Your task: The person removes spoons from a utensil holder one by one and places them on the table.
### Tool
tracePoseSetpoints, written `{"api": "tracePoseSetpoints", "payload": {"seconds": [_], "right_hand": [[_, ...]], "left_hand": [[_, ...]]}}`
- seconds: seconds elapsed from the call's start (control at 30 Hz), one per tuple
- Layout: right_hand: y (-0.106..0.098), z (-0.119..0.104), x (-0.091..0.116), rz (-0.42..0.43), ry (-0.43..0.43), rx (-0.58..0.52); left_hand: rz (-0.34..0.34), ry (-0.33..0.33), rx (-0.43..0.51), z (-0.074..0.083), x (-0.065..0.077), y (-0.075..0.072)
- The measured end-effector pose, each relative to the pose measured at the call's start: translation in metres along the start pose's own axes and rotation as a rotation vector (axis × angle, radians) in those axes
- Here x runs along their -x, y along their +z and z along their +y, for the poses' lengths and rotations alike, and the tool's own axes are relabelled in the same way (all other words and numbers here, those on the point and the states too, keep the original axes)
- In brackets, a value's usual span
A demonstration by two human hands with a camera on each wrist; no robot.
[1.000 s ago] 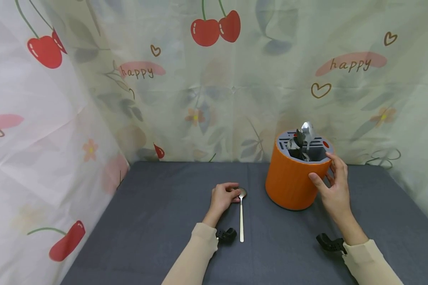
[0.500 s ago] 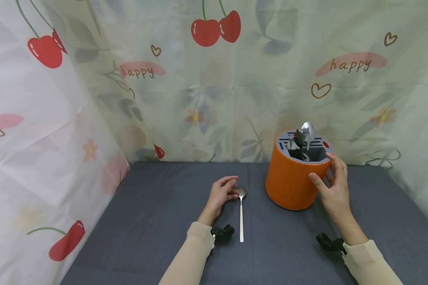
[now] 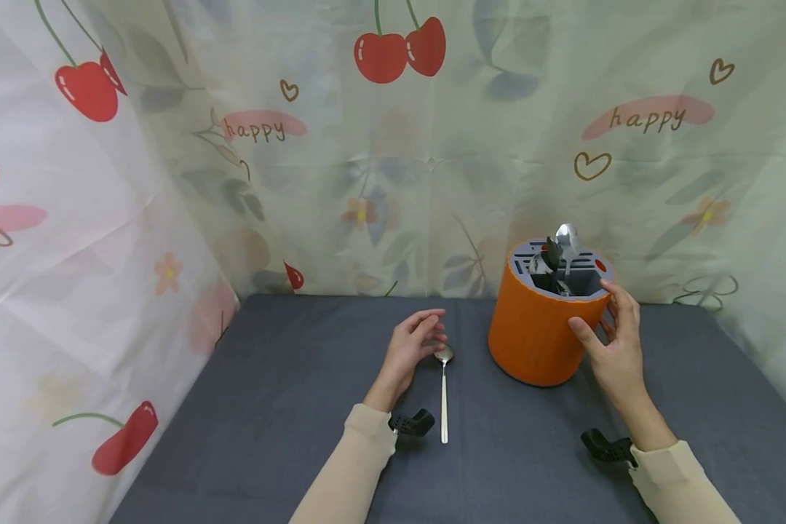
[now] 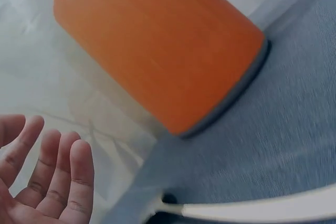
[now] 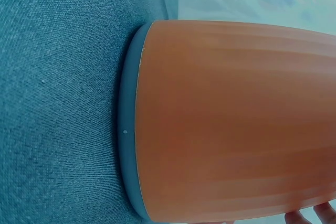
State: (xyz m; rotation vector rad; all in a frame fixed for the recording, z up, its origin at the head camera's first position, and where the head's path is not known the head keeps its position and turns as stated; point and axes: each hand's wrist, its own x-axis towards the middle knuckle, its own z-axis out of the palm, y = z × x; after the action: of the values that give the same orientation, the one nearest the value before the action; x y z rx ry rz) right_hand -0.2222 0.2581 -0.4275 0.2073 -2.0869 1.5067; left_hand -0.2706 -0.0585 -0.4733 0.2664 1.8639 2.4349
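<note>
A metal spoon [image 3: 444, 397] lies on the dark cloth, its bowl pointing away and its pale handle towards the near edge. Close over the bowl is my left hand [image 3: 411, 348], fingers loosely extended and holding nothing; its spread fingertips also show in the left wrist view, above the blurred spoon handle [image 4: 257, 205]. An orange knife block [image 3: 538, 335] with a grey slotted top stands upright to the right, with spoons and dark-coloured cutlery [image 3: 559, 255] in its larger opening. My right hand [image 3: 616, 349] holds its right side, thumb on the front and fingers at the rim.
Dark grey cloth [image 3: 288, 407] covers the table. A printed curtain [image 3: 432, 189] hangs right behind its far edge, with another on the left side. Each wrist wears a black camera mount, the left one [image 3: 414, 423] close beside the spoon handle.
My left hand has lifted off the spoon's bowl, its fingers loosening, and moved slightly away from me. The spoon stays in place; my right hand and the knife block have not moved.
</note>
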Motion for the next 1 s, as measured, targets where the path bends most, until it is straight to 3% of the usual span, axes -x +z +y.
{"api": "tracePoseSetpoints", "payload": {"seconds": [0.53, 0.8, 1.0], "right_hand": [[-0.001, -0.003, 0.0, 0.001, 0.0, -0.001], [-0.001, -0.003, 0.0, 0.006, 0.002, 0.009], [0.0, -0.004, 0.0, 0.003, -0.001, 0.006]], "left_hand": [[-0.151, 0.092, 0.083, 0.043, 0.015, 0.029], [-0.302, 0.129, 0.014, 0.058, 0.024, 0.042], [-0.315, 0.141, 0.008, 0.06, 0.026, 0.045]]}}
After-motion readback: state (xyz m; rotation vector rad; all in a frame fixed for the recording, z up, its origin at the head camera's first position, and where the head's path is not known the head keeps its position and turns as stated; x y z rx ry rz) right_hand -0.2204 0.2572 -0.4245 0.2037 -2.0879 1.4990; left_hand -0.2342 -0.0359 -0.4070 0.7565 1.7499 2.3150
